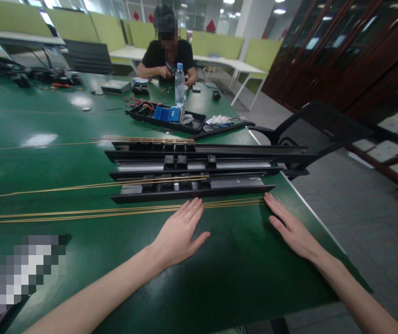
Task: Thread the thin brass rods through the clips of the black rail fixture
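Observation:
Several thin golden rods (115,212) lie lengthwise across the green table (227,273). My left hand (181,229) rests flat over them, fingers outstretched and thumb apart. At the rods' right ends, my right hand (287,227) is open, its fingertips at the tips of the rods. Just beyond both hands sits the nearest black channel rail (192,194), with dark blocks (166,182) in it and more golden rods on top. Behind it stand a middle rail (247,170) with three dark blocks and a far rail (247,152) with rods over its left part.
A black tray (199,121) holds blue items, and a water bottle (179,86) stands behind it. A person (167,51) sits across the table holding a dark tool. A mesh chair (320,125) is by the right edge. A pixelated object (21,273) lies lower left.

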Available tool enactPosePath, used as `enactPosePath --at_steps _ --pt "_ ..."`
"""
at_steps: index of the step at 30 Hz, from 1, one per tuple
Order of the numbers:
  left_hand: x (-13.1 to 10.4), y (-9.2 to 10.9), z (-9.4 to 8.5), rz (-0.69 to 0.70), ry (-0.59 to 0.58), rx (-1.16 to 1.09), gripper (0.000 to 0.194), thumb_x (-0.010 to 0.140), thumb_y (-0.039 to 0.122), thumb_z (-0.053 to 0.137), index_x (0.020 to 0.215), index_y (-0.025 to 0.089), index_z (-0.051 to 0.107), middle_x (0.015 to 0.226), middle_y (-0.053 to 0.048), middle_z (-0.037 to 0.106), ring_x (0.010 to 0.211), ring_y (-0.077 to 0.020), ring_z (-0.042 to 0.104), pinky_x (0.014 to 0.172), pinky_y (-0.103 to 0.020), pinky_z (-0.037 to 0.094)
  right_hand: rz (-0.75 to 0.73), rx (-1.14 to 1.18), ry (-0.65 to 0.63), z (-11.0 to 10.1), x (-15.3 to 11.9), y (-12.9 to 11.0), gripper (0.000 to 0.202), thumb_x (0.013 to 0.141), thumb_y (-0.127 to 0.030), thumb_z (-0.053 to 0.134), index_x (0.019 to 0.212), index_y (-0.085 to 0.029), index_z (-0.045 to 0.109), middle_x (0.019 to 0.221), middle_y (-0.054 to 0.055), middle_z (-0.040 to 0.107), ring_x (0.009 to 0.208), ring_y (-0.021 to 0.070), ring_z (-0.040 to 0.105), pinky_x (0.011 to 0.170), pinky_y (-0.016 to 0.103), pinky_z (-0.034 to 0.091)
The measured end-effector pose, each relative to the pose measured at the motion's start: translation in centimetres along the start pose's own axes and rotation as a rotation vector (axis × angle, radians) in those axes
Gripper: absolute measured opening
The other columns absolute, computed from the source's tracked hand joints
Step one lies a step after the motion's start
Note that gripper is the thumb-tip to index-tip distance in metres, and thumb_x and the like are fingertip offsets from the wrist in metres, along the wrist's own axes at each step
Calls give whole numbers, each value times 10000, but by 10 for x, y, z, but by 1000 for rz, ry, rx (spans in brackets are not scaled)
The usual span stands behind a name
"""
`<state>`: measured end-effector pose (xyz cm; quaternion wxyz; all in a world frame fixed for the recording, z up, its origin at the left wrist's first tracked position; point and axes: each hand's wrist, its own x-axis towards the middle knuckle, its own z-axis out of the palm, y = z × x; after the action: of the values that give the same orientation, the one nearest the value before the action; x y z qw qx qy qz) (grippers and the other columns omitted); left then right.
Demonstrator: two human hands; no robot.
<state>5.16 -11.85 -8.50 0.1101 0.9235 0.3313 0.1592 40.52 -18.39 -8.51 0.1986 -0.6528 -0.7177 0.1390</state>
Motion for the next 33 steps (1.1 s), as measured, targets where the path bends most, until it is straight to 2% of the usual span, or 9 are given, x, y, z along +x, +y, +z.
enactPosePath --at_steps 7,17,20,25,27,29,31,33 --pt "2 2 0 10 -32 7 676 931 507 409 1480 119 338 1555 -139 326 1454 -249 267 1195 -434 301 50 115 28 -2 -1 -2 571 980 -503 329 1505 -279 308 1572 -5 278 1453 231 235 1212 503 158" --pt "2 5 1 45 -56 10 740 935 551 367 1505 89 265 1585 -155 226 1478 -255 171 1211 -445 248 192 115 24 -4 -4 -7 611 965 -554 315 1529 -342 209 1583 -31 231 1447 259 219 1180 514 219" --pt "1 4 2 51 -53 15 753 942 572 327 1510 84 252 1586 -162 215 1480 -255 163 1215 -442 233 174 79 18 -2 -4 -5 609 970 -542 318 1531 -333 207 1585 -14 227 1448 267 222 1172 532 233" --pt "2 7 2 50 -20 36 743 945 566 330 1498 73 281 1573 -175 247 1473 -257 196 1210 -434 238 46 -33 54 -1 0 -11 589 984 -464 357 1526 -258 253 1571 49 281 1442 264 261 1184 531 240" --pt "4 11 -5 82 -10 33 708 952 537 340 1488 75 310 1561 -169 289 1465 -244 232 1211 -418 245 1 -95 120 -3 3 -19 564 983 -430 386 1507 -235 310 1548 69 344 1437 263 286 1184 539 248" --pt "7 15 -20 133 38 17 660 954 502 370 1471 92 351 1540 -154 349 1452 -233 275 1205 -413 267 -54 -139 193 -5 8 -30 541 971 -403 432 1479 -227 368 1519 82 402 1428 270 312 1178 550 263" --pt "13 15 -41 168 116 -13 590 954 450 407 1442 118 411 1501 -127 433 1429 -221 332 1188 -395 305 -124 -132 240 -8 17 -45 525 952 -374 486 1451 -230 412 1490 87 445 1404 273 358 1162 541 302" --pt "20 9 -68 153 230 -59 526 943 420 448 1391 148 488 1418 -101 545 1353 -202 451 1140 -355 376 -218 -93 265 -11 29 -62 494 928 -331 539 1408 -242 468 1432 85 509 1354 266 429 1138 510 352"
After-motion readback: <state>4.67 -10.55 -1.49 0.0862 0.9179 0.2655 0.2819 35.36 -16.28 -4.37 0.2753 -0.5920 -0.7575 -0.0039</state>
